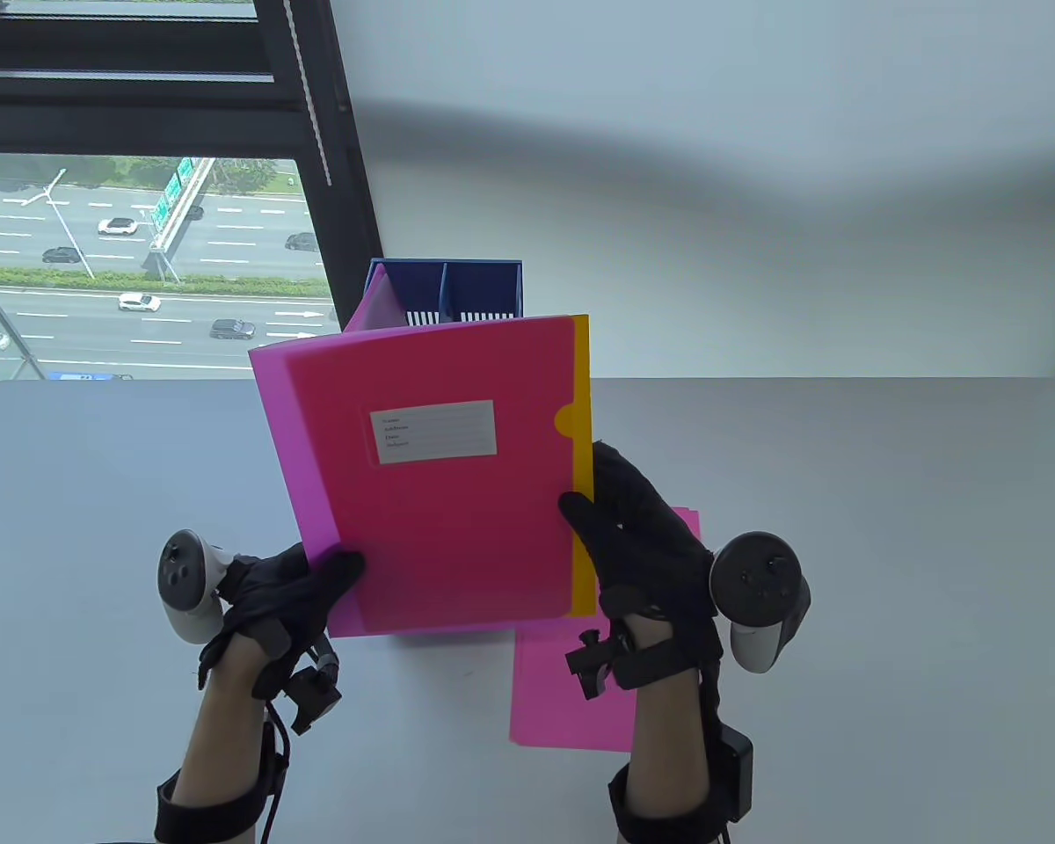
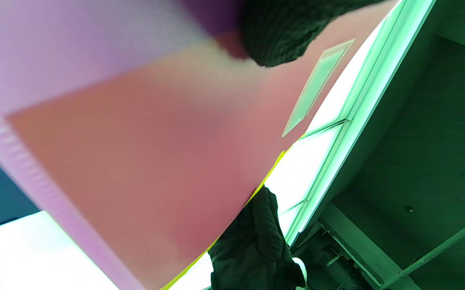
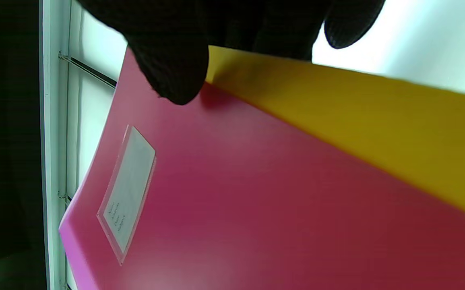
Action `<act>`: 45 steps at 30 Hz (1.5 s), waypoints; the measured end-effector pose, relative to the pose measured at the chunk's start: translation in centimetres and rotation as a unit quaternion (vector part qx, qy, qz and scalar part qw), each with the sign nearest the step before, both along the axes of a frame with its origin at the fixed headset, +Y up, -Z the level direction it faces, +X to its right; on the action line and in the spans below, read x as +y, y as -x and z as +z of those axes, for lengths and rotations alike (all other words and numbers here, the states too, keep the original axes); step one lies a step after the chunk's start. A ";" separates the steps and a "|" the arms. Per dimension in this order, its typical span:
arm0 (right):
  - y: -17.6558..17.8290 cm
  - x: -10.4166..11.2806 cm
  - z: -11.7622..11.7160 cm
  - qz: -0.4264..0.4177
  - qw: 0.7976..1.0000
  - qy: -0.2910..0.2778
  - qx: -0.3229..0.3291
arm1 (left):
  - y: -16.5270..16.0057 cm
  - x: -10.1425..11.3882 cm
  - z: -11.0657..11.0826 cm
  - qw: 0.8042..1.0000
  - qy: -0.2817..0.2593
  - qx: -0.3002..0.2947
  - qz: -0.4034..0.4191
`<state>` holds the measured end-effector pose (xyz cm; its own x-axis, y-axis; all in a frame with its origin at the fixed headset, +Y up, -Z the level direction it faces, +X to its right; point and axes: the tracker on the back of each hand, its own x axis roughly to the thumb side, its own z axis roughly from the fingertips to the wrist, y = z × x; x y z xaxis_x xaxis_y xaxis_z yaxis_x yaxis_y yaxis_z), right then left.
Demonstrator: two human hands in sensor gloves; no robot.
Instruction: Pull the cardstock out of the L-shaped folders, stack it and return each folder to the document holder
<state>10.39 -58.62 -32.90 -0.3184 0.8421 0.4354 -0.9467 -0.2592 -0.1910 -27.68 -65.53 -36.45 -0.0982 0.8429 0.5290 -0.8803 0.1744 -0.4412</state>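
Observation:
A translucent pink L-shaped folder [image 1: 431, 519] with a white label is held up above the table, tilted toward the camera. Yellow cardstock [image 1: 583, 440] sticks out a little past its right edge. My left hand [image 1: 303, 585] pinches the folder's lower left corner. On the other side, my right hand [image 1: 620, 527] pinches the yellow cardstock's edge, thumb on the front. Close up, the right wrist view has the folder [image 3: 236, 193] and the cardstock [image 3: 357, 117] under my fingers. In the left wrist view the folder [image 2: 143, 161] fills the frame. Behind the folder stands the blue document holder [image 1: 457, 286].
A pink sheet [image 1: 571, 694] lies flat on the grey table [image 1: 888, 571] under my right wrist. The window [image 1: 132, 264] is at the back left, a white wall behind the holder.

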 end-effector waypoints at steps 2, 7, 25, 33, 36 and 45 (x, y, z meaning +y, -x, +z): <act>0.3 0.2 0.3 0.015 0.999 -0.030 -0.038 | -0.1 0.0 0.0 1.000 0.002 -0.002 0.001; 1.2 0.7 1.1 0.071 0.984 -0.099 -0.131 | -0.7 0.0 0.2 1.000 0.007 -0.006 0.011; 3.1 0.4 2.0 0.124 0.950 -0.181 -0.221 | -2.0 -0.2 0.2 0.999 0.012 -0.020 0.032; 1.4 0.8 0.6 -0.017 0.995 -0.083 0.046 | -1.6 -0.2 0.2 0.999 0.011 -0.011 0.031; 1.0 0.5 0.1 -0.086 0.983 -0.056 0.151 | -1.6 -0.1 0.2 0.999 0.008 -0.012 0.032; 0.8 -0.3 -0.9 -0.153 0.935 0.010 0.320 | -1.2 0.0 0.2 0.999 0.005 -0.023 0.022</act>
